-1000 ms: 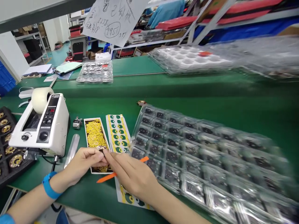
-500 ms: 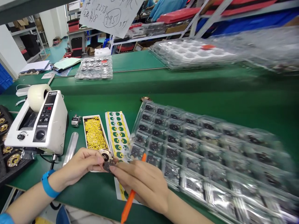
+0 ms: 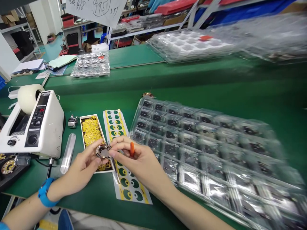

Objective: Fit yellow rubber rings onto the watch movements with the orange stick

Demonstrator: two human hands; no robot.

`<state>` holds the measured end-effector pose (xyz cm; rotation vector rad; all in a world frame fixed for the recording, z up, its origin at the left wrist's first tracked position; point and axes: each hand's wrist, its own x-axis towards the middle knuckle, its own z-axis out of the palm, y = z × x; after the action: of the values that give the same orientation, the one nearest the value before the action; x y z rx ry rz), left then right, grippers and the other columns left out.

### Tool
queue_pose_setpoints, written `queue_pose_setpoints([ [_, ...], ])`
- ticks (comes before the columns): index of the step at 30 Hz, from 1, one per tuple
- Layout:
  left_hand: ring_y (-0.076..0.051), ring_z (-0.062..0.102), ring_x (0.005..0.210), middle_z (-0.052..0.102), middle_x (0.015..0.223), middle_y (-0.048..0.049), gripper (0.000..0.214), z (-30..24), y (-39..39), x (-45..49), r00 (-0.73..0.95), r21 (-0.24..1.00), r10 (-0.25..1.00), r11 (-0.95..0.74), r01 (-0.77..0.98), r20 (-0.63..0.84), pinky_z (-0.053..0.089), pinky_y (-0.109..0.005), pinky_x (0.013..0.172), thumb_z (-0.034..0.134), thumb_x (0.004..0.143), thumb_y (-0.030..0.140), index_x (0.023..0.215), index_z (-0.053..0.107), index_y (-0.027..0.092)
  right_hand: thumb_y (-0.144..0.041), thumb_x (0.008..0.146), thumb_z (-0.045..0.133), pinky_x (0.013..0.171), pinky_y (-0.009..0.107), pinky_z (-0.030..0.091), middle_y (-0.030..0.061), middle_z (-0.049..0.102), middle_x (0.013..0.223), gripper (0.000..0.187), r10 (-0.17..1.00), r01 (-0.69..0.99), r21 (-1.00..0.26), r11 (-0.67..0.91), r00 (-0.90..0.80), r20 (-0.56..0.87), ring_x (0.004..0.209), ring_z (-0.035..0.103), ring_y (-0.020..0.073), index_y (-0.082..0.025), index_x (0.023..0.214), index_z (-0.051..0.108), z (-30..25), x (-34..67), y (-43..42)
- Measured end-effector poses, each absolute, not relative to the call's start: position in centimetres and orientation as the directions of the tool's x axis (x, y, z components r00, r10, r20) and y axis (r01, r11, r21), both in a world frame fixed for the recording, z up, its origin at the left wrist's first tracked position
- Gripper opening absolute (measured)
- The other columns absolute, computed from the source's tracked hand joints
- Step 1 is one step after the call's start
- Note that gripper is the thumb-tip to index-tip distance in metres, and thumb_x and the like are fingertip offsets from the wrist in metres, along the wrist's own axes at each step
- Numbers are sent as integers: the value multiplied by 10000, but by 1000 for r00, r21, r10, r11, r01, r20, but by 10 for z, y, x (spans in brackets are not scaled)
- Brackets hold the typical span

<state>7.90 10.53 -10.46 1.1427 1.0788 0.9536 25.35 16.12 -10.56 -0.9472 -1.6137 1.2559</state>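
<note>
My left hand (image 3: 81,169) and my right hand (image 3: 140,159) meet above a white box of yellow rings (image 3: 90,134). Between their fingertips sits a round gold-brown metal part (image 3: 103,151) with a dark centre. My left fingers pinch its edge, and my right fingertips touch its other side. An orange plastic pick (image 3: 132,149) stands up from my right hand, gripped against the palm. A sheet of green and yellow stickers (image 3: 124,182) lies under my right wrist. Its upper part shows past my fingers.
A large blister tray of dark parts (image 3: 192,147) fills the right of the green bench. To the left stand a white tape dispenser (image 3: 35,127), a hand tally counter (image 3: 73,121) and a transparent tube (image 3: 67,158). A black tray with gold rings (image 3: 8,166) sits at the left edge.
The orange pick has swung from pointing down to standing up in my right hand. Both hands have risen and drawn closer around the round part. The whole view has shifted slightly.
</note>
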Motion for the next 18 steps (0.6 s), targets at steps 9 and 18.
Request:
queue_pose_setpoints([
  [9, -131, 568, 743, 531, 765, 7, 440, -102, 106, 81, 210, 989, 967, 134, 69, -146, 529, -295, 857, 505, 925, 258, 1364, 512, 279, -246, 774, 628, 634, 265, 458, 18, 639, 766, 152, 924, 65, -974, 215, -338, 181, 687, 579, 139, -208, 633, 674, -107, 252, 160],
  [18, -151, 571, 821, 576, 824, -17, 422, -102, 107, 84, 197, 986, 967, 158, 44, -164, 510, -317, 891, 514, 911, 239, 1333, 530, 244, -188, 795, 616, 659, 260, 491, 23, 640, 767, 155, 932, 91, -950, 299, -241, 271, 737, 619, 151, -202, 641, 632, -111, 245, 154],
])
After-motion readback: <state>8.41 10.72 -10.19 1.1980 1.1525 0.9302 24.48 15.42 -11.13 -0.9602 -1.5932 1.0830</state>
